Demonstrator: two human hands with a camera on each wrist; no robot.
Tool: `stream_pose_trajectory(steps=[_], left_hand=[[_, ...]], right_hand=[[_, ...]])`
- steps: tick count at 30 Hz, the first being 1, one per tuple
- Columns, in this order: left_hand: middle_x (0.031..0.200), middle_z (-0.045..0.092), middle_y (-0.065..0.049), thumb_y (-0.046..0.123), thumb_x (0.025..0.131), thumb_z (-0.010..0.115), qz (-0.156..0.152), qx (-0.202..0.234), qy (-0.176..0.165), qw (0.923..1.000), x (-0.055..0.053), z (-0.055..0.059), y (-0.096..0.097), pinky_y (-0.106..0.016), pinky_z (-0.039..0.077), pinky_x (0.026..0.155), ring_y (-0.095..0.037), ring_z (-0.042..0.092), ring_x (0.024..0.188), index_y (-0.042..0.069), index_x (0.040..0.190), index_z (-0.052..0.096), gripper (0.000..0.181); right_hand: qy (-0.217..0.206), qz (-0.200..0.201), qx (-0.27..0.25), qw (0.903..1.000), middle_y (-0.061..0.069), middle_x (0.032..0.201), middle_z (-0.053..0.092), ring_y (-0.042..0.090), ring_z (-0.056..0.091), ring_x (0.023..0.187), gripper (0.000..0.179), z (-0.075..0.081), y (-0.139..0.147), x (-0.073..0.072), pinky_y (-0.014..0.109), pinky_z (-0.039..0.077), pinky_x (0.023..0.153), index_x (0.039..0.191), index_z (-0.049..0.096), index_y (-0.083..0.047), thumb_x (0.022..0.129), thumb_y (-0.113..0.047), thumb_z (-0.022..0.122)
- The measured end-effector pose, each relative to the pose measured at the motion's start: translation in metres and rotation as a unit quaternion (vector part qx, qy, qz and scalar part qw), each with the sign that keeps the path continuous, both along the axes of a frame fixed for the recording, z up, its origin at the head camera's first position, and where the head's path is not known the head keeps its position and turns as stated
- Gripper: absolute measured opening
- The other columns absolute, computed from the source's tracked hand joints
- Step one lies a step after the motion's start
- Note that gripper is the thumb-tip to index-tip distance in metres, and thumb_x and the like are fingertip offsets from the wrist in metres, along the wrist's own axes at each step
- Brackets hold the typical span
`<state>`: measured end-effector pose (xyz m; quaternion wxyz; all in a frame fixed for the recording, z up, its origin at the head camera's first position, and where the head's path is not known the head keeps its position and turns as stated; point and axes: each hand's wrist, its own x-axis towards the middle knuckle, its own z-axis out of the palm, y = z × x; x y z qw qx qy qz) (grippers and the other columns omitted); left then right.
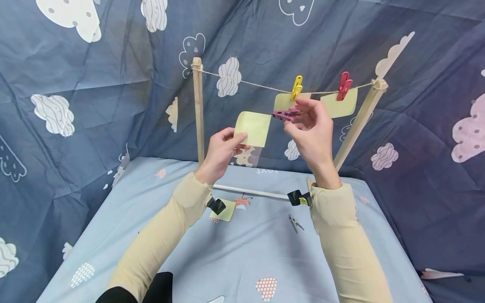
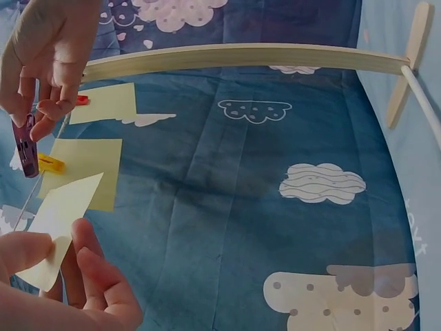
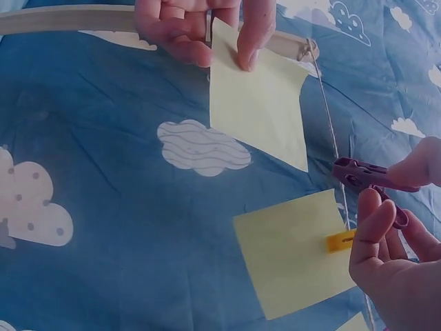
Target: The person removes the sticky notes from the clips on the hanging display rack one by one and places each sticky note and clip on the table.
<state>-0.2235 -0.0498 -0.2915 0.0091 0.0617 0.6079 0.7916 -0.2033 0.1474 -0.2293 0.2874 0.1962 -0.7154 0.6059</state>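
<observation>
My left hand (image 1: 222,149) pinches a yellow sticky note (image 1: 254,128) by its lower left, thumb in front, just below the string (image 1: 261,85). To its right, my right hand (image 1: 312,128) pinches a purple clothespin (image 3: 365,176), whose tip points left toward the note. Behind that hand, a second sticky note (image 3: 296,255) hangs from the string under a yellow clothespin (image 1: 297,88). Farther right, a red clothespin (image 1: 344,86) holds a third note (image 1: 342,105) on the string.
Wooden posts, left (image 1: 198,109) and right (image 1: 360,122), carry the string. A white rod (image 1: 251,191) runs low between them. On the light blue cloth (image 1: 227,261) lie another yellow note (image 1: 224,211) and a grey clothespin (image 1: 295,224). Dark blue cloud-patterned fabric (image 1: 125,75) stands behind.
</observation>
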Motion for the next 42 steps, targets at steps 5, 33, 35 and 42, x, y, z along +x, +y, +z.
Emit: stream_pose_trajectory(steps=[5, 33, 35, 42], left_hand=[[0.088, 0.064, -0.003, 0.016, 0.092, 0.065, -0.007, -0.019, 0.006, 0.9998, 0.002, -0.005, 0.000, -0.024, 0.049, 0.070, -0.015, 0.068, 0.075, 0.001, 0.109, 0.062, 0.023], [0.102, 0.069, -0.019, 0.003, 0.088, 0.061, -0.014, -0.141, 0.004, 0.9899, 0.007, -0.063, 0.009, -0.039, 0.055, 0.084, -0.021, 0.070, 0.080, 0.001, 0.116, 0.060, 0.028], [0.104, 0.069, -0.019, 0.002, 0.088, 0.060, -0.017, -0.147, 0.000, 0.9890, 0.008, -0.068, 0.010, -0.036, 0.056, 0.082, -0.023, 0.071, 0.081, 0.001, 0.118, 0.059, 0.030], [0.105, 0.068, -0.020, -0.001, 0.086, 0.056, -0.043, -0.156, -0.008, 0.9867, 0.010, -0.087, 0.013, -0.036, 0.056, 0.082, -0.030, 0.072, 0.086, -0.001, 0.120, 0.055, 0.034]], right_hand=[[-0.017, -0.001, -0.012, 0.9998, 0.002, 0.102, 0.060, 0.013, 0.062, 0.088, 0.044, -0.009, 0.004, 0.002, 0.015, 0.050, 0.069, 0.120, 0.056, 0.000, 0.078, 0.009, 0.063], [-0.158, -0.006, -0.144, 0.9769, 0.006, 0.105, 0.059, 0.013, 0.061, 0.098, 0.037, -0.094, 0.042, 0.017, 0.015, 0.051, 0.086, 0.110, 0.062, 0.001, 0.078, 0.019, 0.065], [-0.168, -0.014, -0.146, 0.9748, 0.005, 0.103, 0.058, 0.012, 0.061, 0.096, 0.037, -0.101, 0.046, 0.019, 0.015, 0.051, 0.085, 0.111, 0.060, 0.004, 0.077, 0.020, 0.064], [-0.198, -0.042, -0.150, 0.9677, 0.004, 0.101, 0.056, 0.010, 0.061, 0.093, 0.039, -0.125, 0.058, 0.027, 0.013, 0.052, 0.081, 0.114, 0.055, 0.014, 0.076, 0.023, 0.062]])
